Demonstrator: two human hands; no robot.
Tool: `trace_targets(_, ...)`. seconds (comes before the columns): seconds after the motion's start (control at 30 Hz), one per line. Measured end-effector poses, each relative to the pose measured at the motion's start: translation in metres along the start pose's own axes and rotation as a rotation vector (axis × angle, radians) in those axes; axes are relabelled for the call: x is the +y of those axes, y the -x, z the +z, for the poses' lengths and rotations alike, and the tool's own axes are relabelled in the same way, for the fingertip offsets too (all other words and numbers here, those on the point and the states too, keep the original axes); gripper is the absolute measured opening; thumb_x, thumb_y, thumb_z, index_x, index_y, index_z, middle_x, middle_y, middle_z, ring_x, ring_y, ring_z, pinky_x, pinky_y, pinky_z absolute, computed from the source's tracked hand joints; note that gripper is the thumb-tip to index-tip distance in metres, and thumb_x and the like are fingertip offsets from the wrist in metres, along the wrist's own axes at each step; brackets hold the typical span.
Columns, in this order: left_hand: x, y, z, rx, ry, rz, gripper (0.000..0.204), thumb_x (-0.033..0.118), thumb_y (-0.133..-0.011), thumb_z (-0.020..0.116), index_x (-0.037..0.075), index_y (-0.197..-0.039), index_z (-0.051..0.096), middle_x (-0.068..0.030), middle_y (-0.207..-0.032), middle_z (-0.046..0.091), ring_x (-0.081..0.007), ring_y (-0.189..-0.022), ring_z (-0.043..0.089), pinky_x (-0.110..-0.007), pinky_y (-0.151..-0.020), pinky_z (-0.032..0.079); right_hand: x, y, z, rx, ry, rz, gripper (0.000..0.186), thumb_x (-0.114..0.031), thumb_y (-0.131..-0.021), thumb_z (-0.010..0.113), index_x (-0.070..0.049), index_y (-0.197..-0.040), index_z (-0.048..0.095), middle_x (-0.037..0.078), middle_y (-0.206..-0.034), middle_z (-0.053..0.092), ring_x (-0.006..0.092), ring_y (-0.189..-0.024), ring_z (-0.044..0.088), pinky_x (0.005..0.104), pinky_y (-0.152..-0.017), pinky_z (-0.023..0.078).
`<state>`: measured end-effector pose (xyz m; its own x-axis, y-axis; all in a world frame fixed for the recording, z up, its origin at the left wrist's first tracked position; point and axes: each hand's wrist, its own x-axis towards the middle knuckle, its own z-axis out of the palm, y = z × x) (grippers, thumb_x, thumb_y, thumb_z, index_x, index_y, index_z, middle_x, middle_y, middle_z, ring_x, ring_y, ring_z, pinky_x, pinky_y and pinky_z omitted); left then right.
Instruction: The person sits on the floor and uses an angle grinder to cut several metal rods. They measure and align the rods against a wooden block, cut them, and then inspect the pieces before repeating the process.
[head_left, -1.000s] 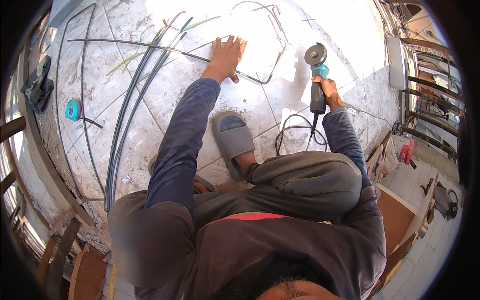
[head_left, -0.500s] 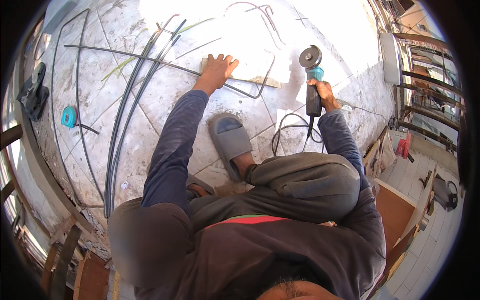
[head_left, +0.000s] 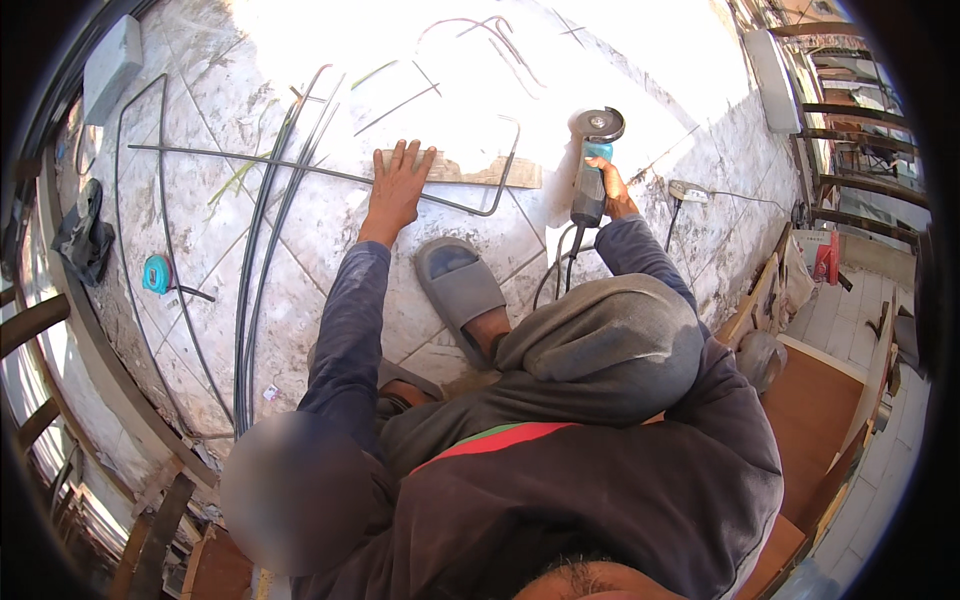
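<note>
My left hand [head_left: 396, 195] lies flat with its fingers apart, over a long thin metal rod [head_left: 270, 161] and the left end of a wooden board [head_left: 490, 170]. The rod runs across the floor, passes under the hand and bends upward at its right end. My right hand [head_left: 616, 188] is wrapped round the body of an angle grinder [head_left: 589, 196]. Its guarded disc [head_left: 601, 124] points away from me, right of the board. Whether the disc spins, I cannot tell. Several more metal rods [head_left: 262, 255] lie lengthwise left of my left arm.
A teal tape measure [head_left: 157, 273] lies on the left, near a dark cloth-like bundle [head_left: 84, 232] and a pale block [head_left: 112, 70]. A white power socket [head_left: 688, 191] sits right of the grinder. Cut rod pieces [head_left: 400, 108] lie ahead. My sandalled foot [head_left: 463, 292] is near the board.
My right hand has brought the grinder left and slightly nearer, with its disc tilted differently. My left hand has shifted left and nearer, its fingers now spread flatter. The head view has shifted slightly.
</note>
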<state>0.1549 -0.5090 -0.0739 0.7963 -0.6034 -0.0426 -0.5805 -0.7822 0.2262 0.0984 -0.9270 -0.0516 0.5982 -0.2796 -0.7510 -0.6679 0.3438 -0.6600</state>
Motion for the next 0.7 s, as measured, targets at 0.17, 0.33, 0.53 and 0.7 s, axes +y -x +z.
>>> trace_targets(0.17,-0.001,0.027,-0.015,0.182,0.279,-0.15,0.081,0.008,-0.07,0.069,0.01,-0.143,0.034,-0.0168,-0.149,0.029,-0.0391,-0.138,0.027,-0.061,-0.109,0.024,0.004,-0.001,-0.017,-0.02,-0.03,0.027,0.038,-0.036,-0.079,0.063,-0.005,-0.101,0.06,0.011,-0.08,0.064,0.0247,-0.067,0.063,0.0404,-0.064,0.052)
trace_targets(0.33,-0.011,0.035,-0.006,0.652,0.334,-0.646,0.068,0.014,-0.078,0.064,0.001,-0.138,0.035,-0.0218,-0.139,0.033,-0.0394,-0.13,0.034,-0.054,-0.104,0.033,0.011,-0.012,-0.042,0.195,0.146,-0.027,0.048,-0.045,-0.076,0.067,-0.005,-0.102,0.06,0.015,-0.08,0.065,0.0246,-0.066,0.064,0.0403,-0.06,0.053)
trace_targets(0.53,-0.03,0.024,0.003,0.76,0.502,-0.994,0.054,0.013,-0.081,0.062,-0.004,-0.127,0.04,-0.0212,-0.115,0.047,-0.0363,-0.113,0.048,-0.045,-0.094,0.041,0.061,-0.045,-0.101,0.627,1.655,-1.162,0.02,-0.027,-0.088,0.064,-0.026,-0.109,0.062,0.016,-0.072,0.055,0.0319,-0.063,0.06,0.0406,-0.052,0.047)
trace_targets(0.7,-0.051,0.022,0.009,0.706,0.844,-1.254,0.044,0.013,-0.084,0.058,-0.008,-0.119,0.044,-0.0216,-0.093,0.065,-0.0364,-0.093,0.063,-0.042,-0.087,0.047,0.08,-0.05,-0.087,0.5,1.257,-0.539,0.073,-0.063,-0.085,0.054,0.009,-0.099,0.06,0.041,-0.1,0.06,0.0521,-0.097,0.06,0.0518,-0.088,0.044)
